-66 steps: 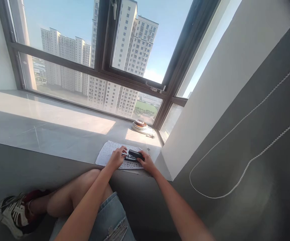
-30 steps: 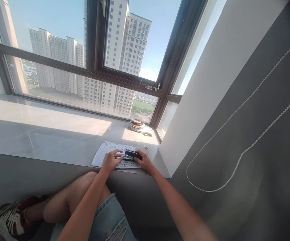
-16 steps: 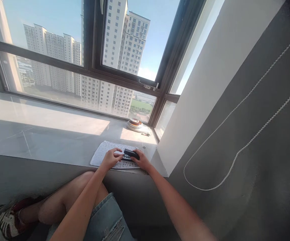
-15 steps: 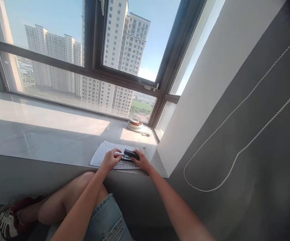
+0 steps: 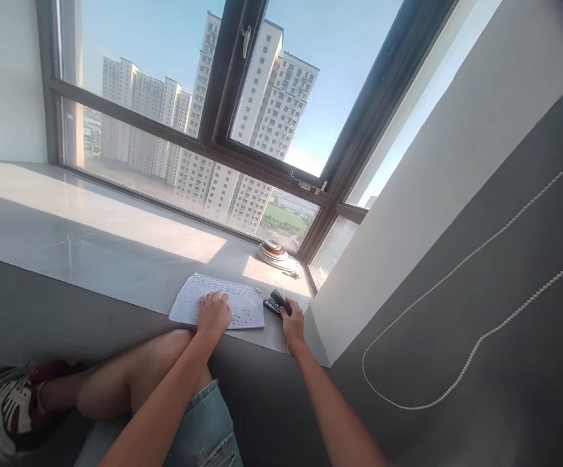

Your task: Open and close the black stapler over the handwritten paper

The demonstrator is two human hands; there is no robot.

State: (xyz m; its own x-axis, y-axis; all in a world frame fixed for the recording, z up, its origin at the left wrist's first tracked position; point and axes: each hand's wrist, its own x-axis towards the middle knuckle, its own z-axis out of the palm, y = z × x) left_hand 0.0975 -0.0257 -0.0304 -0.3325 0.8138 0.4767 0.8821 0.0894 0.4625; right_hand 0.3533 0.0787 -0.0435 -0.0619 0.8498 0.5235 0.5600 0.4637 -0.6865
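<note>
My right hand [image 5: 293, 324] grips a black stapler [image 5: 277, 302] at its right end, just beside the paper's right edge. The stapler's jaws look parted at the left end. On the windowsill lies a sheaf of white paper [image 5: 247, 303] covered in handwriting, near the front edge. My left hand [image 5: 214, 314] rests on top of the paper, fingers bent a little and apart, with nothing held in it. Part of the writing is hidden under this hand.
A stack of round dishes or coils [image 5: 274, 253] stands at the sill's far right corner, with a small item [image 5: 291, 275] beside it. A bead chain [image 5: 422, 407] hangs on the right. My bent knee [image 5: 174, 344] is below the sill's edge.
The stapler has moved right, off the paper, in my right hand. My left hand has left the stapler's side and settled on the paper. The view has shifted left.
</note>
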